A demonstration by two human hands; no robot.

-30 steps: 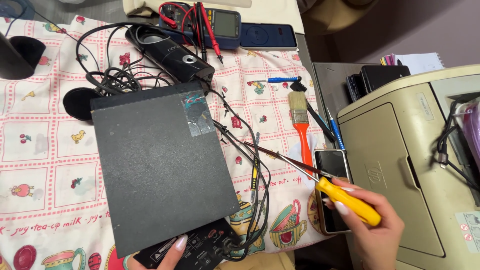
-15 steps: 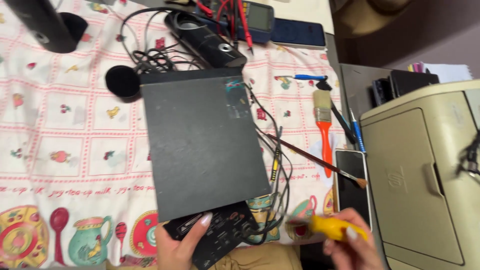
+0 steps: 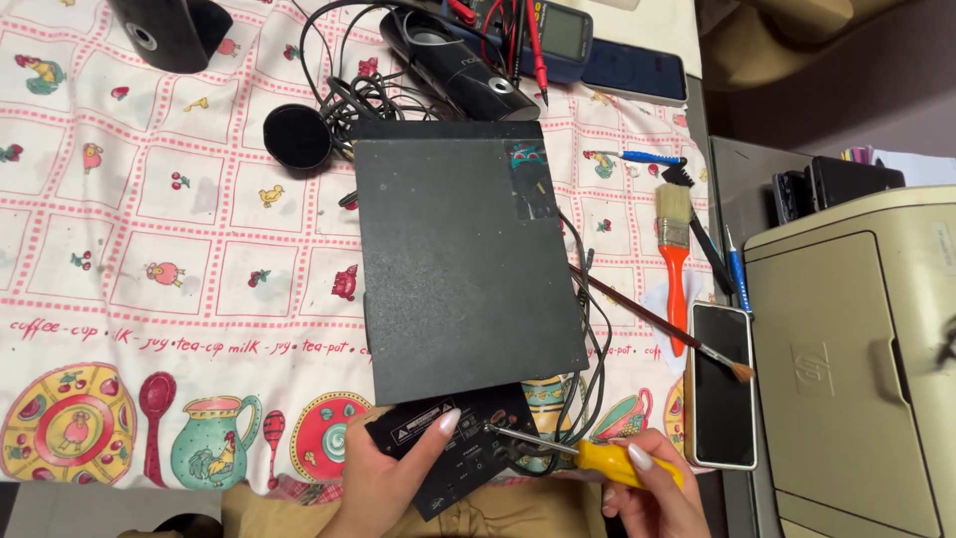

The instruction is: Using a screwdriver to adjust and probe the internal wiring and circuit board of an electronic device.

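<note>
A black box-shaped speaker cabinet (image 3: pixel 463 254) lies flat on the patterned tablecloth (image 3: pixel 149 239). At its near end a black back panel (image 3: pixel 453 448) with sockets sticks out. My left hand (image 3: pixel 393 478) holds that panel, fingers on its face. My right hand (image 3: pixel 647 488) grips a yellow-handled screwdriver (image 3: pixel 597 458), its metal tip resting on the panel's right part. Black cables (image 3: pixel 588 349) run along the cabinet's right side.
An orange-handled paintbrush (image 3: pixel 674 259), a thin brush (image 3: pixel 662 324) and a dark phone (image 3: pixel 722 384) lie to the right. A beige printer (image 3: pixel 856 369) stands at the far right. Small black speakers (image 3: pixel 169 30), a multimeter (image 3: pixel 558 35) and tangled wires sit at the back.
My right hand has carried the screwdriver from beside the phone down and left to the back panel. My left hand keeps hold of the panel. The view has shifted.
</note>
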